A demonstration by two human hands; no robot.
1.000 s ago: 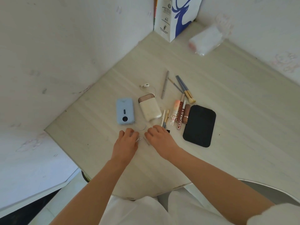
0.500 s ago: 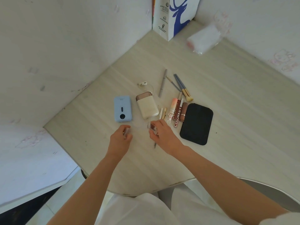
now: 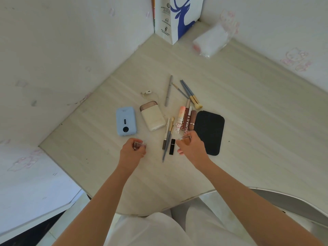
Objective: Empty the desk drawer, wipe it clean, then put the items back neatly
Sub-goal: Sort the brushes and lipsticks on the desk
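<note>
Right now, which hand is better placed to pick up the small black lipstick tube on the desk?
Right, probably. The right hand sits beside the black lipstick tube; the left hand is farther away. Both already pinch small clear items.

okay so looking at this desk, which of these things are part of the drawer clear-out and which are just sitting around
Part of the job:
blue power bank
cream power bank
black pouch
lip gloss tubes
makeup brushes
black lipstick
small clear items held in the left hand and right hand

Just lying about:
deer-print paper bag
plastic-wrapped pack
</note>
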